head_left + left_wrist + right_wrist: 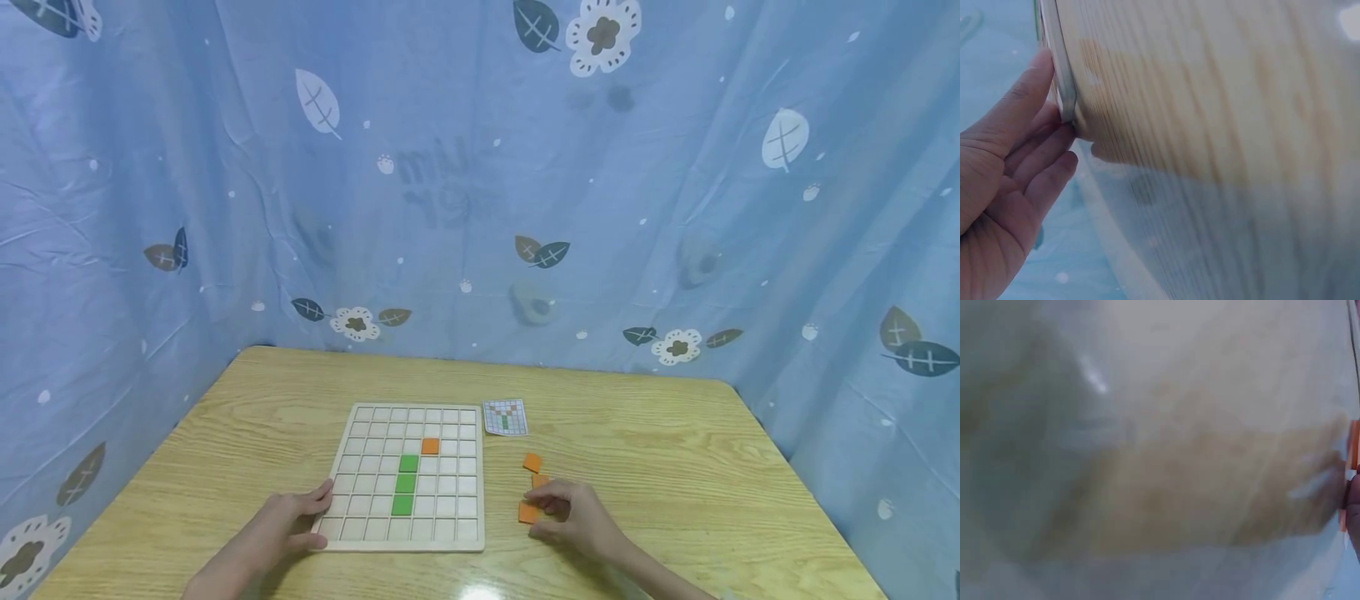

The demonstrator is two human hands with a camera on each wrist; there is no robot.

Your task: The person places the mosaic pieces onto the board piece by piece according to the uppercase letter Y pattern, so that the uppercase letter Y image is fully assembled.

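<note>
As the loosely spread left hand point(288, 518) braces the gridded board point(446, 507) at eight o'clock, the right hand point(579, 520) curls by an orange tile point(527, 512), pinch unclear; edge-gripping should help.

Apparently wooden table point(675, 467): board point(446, 484), card point(506, 418), orange tiles point(528, 512)

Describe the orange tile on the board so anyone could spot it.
On the table, find the grid board by the left hand. The orange tile sits diagonally up-right of the top green tile; it's the board's only orange one.
</note>
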